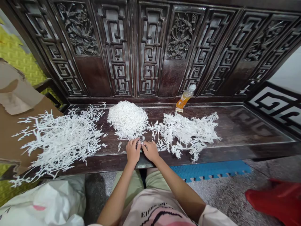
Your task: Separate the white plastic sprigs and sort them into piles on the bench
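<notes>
Dark carved wooden bench (244, 131) carries three piles of white branching sprigs (128, 119), left to right: light, stiff, probably brittle, so take by main stems. Left hand (133, 152) and right hand (150, 150) curled nearly shut at middle pile's near edge, hold unclear. Orange drink bottle (184, 99) label unreadable.

White branching sprigs (58, 144) and a dense white heap of fine strands (127, 120) contrast with the dark brown wooden table (246, 125). Its dark carved backrest (150, 50) bears key-fret lattice and floral panels. A clear bottle (184, 99) shows orange liquid. Below, a bright blue foam mat (209, 171) lies on a grey speckled floor (225, 197). A pale pink shirt (150, 210) carries black lettering and a black curved line.
</notes>
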A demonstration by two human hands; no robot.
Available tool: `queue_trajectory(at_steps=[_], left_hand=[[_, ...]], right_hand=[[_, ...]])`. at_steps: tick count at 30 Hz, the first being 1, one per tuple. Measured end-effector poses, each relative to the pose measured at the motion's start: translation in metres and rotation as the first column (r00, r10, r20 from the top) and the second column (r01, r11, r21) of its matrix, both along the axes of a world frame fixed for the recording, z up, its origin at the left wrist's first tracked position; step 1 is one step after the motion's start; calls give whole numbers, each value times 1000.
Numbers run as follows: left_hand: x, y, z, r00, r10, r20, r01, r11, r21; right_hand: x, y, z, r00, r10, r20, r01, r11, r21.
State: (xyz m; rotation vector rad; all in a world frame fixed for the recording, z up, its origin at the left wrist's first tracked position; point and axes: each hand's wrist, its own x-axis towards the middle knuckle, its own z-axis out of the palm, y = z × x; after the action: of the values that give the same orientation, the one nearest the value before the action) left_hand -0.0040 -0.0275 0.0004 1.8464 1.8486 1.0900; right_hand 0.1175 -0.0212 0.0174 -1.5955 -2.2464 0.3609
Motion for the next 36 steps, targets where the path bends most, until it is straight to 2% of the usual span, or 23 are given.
queue_trajectory(at_steps=[6, 10, 16, 25, 29, 36], left_hand=[[-1, 0, 4, 989, -139, -59, 136, 990, -47], [-1, 1, 1, 991, -118, -58, 116, 993, -33], [0, 3, -4, 999, -17, -35, 16, 999, -33], [1, 4, -3, 971, -107, -212, 94, 993, -73], [2, 4, -6, 974, -117, -193, 104, 992, -74], [6, 5, -4, 988, -113, -102, 111, 993, -27]], right_hand=[[1, -2, 2, 998, 61, -28, -61, 998, -1], [1, -1, -1, 998, 58, -13, -58, 998, -2], [1, 4, -8, 1000, -3, -16, 3, 1000, -2], [3, 4, -9, 997, 27, -78, -32, 997, -63], [4, 6, -9, 988, 8, -155, -25, 994, -107], [4, 6, -12, 962, -42, -270, 24, 997, -70]])
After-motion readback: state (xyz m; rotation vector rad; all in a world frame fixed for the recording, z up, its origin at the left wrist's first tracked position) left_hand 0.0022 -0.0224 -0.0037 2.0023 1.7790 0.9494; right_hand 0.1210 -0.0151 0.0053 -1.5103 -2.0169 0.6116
